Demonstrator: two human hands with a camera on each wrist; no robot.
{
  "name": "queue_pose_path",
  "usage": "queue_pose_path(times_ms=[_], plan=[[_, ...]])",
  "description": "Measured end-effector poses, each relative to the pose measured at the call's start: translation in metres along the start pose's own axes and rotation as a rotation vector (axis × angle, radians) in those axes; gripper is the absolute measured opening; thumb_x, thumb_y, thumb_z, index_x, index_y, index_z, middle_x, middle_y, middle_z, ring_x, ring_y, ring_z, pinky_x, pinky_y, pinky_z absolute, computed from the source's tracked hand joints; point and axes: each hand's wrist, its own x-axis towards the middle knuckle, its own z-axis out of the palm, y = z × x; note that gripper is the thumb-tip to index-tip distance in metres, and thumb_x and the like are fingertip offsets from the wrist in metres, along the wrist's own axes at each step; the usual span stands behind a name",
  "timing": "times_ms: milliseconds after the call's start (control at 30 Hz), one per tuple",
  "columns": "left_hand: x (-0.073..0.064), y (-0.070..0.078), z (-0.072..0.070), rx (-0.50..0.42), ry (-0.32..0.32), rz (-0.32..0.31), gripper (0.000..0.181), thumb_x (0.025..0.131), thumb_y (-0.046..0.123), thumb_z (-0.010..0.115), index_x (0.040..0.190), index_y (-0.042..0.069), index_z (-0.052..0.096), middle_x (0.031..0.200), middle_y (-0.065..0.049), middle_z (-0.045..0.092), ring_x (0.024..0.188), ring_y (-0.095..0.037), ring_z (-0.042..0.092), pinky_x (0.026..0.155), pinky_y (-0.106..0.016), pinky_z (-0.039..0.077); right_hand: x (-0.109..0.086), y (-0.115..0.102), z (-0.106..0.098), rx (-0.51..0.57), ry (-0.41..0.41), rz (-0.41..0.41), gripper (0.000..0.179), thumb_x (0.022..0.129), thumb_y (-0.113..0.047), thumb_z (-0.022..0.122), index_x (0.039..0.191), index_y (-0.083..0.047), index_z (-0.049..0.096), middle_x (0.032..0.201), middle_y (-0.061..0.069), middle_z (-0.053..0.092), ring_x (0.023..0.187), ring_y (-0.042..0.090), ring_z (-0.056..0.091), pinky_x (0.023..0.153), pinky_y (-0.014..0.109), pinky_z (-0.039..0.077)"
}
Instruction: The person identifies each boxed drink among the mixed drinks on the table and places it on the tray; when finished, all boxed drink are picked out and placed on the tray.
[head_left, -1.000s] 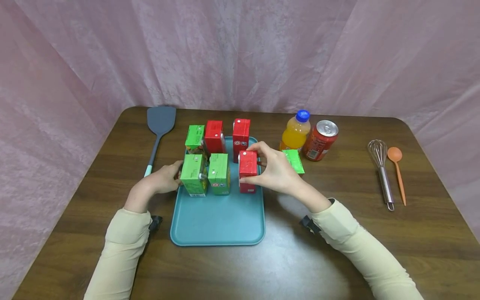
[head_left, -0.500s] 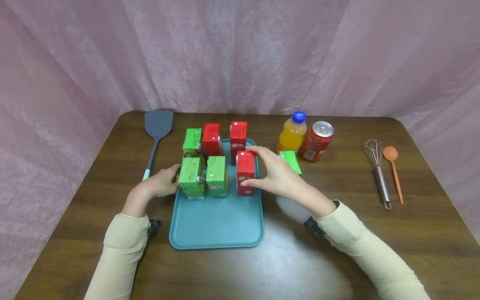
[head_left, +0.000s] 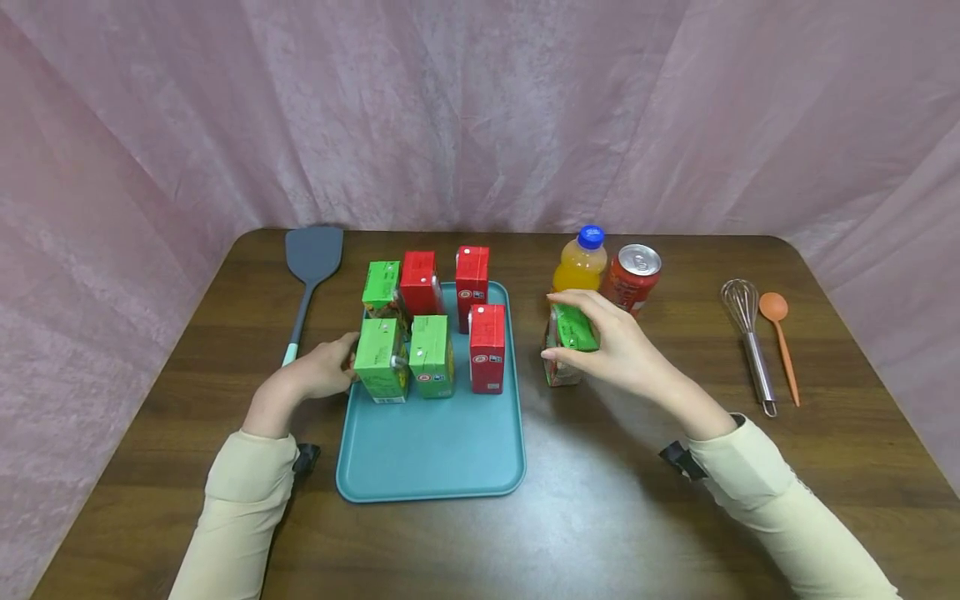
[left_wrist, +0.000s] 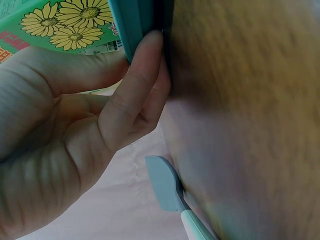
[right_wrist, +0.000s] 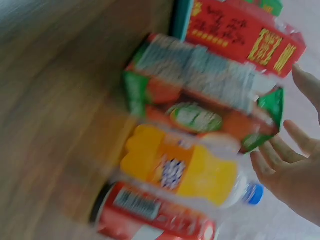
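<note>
In the head view, my left hand [head_left: 318, 371] is at the left edge of the teal tray [head_left: 431, 458]. The left wrist view shows its thumb and fingers pinching the tray's rim [left_wrist: 132, 27]. My right hand [head_left: 618, 348] is spread over a green-topped juice box [head_left: 576, 327] that stands on the table right of the tray. In the right wrist view, the fingers reach around the top of this juice box [right_wrist: 200, 95] without closing on it. Green drink cartons [head_left: 381, 358] and red drink cartons [head_left: 487, 337] stand upright in the tray's far half.
Behind the right hand stand an orange drink bottle [head_left: 581, 267] with a blue cap and a red soda can [head_left: 633, 275]. A whisk [head_left: 753, 350] and an orange spoon [head_left: 783, 342] lie at the right. A grey spatula [head_left: 311, 258] lies at the far left.
My right hand has let go of the near red carton, which stays standing on the tray, and has moved right to the green-topped juice box. The left hand holds its place.
</note>
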Motion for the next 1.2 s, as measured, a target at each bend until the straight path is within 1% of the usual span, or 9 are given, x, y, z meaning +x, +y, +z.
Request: queue_pose_path(times_ms=[100,200,367,533,700,833,933,1100,1200], plan=[[0.000,0.000,0.000,0.000,0.002,0.000,0.064,0.088,-0.002,0.048,0.142,-0.013,0.015,0.086,-0.009,0.047,0.071,-0.019,0.045,0.063,-0.030,0.037,-0.005,0.011,-0.004,-0.008,0.040,-0.016,0.066,0.070,-0.023,0.083,0.127,-0.010,0.053,0.123,0.005,0.055,0.108,0.019,0.053,0.089,0.038,0.045],[0.000,0.000,0.000,0.002,0.000,-0.002,0.064,0.088,-0.002,0.048,0.142,-0.013,0.015,0.086,-0.010,0.047,0.071,-0.019,0.045,0.063,-0.030,0.037,-0.010,0.019,-0.007,-0.014,0.040,-0.015,0.071,0.067,-0.022,0.085,0.128,-0.008,0.053,0.124,0.006,0.054,0.113,0.020,0.051,0.094,0.041,0.041],[-0.001,-0.001,0.001,-0.005,0.002,0.009,0.064,0.089,-0.002,0.049,0.142,-0.014,0.015,0.087,-0.010,0.048,0.071,-0.020,0.045,0.063,-0.030,0.038,-0.016,0.028,-0.010,-0.005,-0.021,0.044,0.081,0.065,-0.023,0.086,0.134,-0.007,0.047,0.130,0.009,0.050,0.117,0.025,0.048,0.096,0.045,0.039],[-0.001,0.000,0.001,-0.012,0.008,0.005,0.064,0.089,-0.002,0.049,0.142,-0.014,0.015,0.086,-0.010,0.047,0.069,-0.019,0.044,0.061,-0.030,0.037,-0.015,0.034,-0.008,0.011,-0.093,0.103,0.088,0.066,-0.024,0.086,0.139,-0.006,0.041,0.135,0.013,0.046,0.122,0.031,0.044,0.099,0.051,0.035],[-0.001,0.000,0.002,-0.027,0.006,0.009,0.064,0.089,-0.002,0.048,0.142,-0.013,0.014,0.084,-0.009,0.046,0.065,-0.018,0.042,0.058,-0.029,0.036,-0.013,0.040,-0.002,0.057,-0.140,0.155,0.092,0.066,-0.027,0.085,0.142,-0.011,0.036,0.136,0.013,0.047,0.122,0.032,0.047,0.099,0.049,0.037],[0.000,-0.001,0.002,-0.031,0.005,0.013,0.064,0.089,-0.002,0.048,0.142,-0.013,0.014,0.083,-0.009,0.045,0.064,-0.018,0.041,0.057,-0.029,0.036,-0.013,0.040,0.002,0.124,-0.114,0.171,0.088,0.064,-0.025,0.086,0.137,-0.013,0.039,0.126,0.013,0.054,0.113,0.030,0.056,0.095,0.045,0.042],[0.000,-0.002,0.002,-0.031,0.000,0.011,0.064,0.089,-0.002,0.048,0.142,-0.013,0.014,0.083,-0.009,0.044,0.064,-0.018,0.041,0.057,-0.029,0.035,-0.013,0.036,0.004,0.173,-0.073,0.165,0.085,0.060,-0.021,0.089,0.131,-0.009,0.044,0.121,0.013,0.058,0.108,0.028,0.060,0.091,0.041,0.046],[0.000,-0.002,0.002,-0.032,-0.001,0.012,0.065,0.089,-0.002,0.048,0.142,-0.013,0.013,0.082,-0.008,0.043,0.065,-0.018,0.041,0.057,-0.029,0.035,-0.017,0.027,0.004,0.109,0.002,0.131,0.083,0.055,-0.025,0.091,0.125,-0.008,0.050,0.119,0.006,0.059,0.107,0.022,0.060,0.088,0.034,0.048],[-0.001,-0.002,0.001,-0.028,0.001,0.009,0.065,0.089,-0.002,0.048,0.142,-0.013,0.014,0.083,-0.008,0.044,0.065,-0.018,0.041,0.058,-0.029,0.036,-0.021,0.019,0.002,0.115,0.043,0.123,0.082,0.054,-0.025,0.091,0.123,-0.009,0.050,0.118,0.004,0.058,0.105,0.020,0.059,0.087,0.031,0.049]])
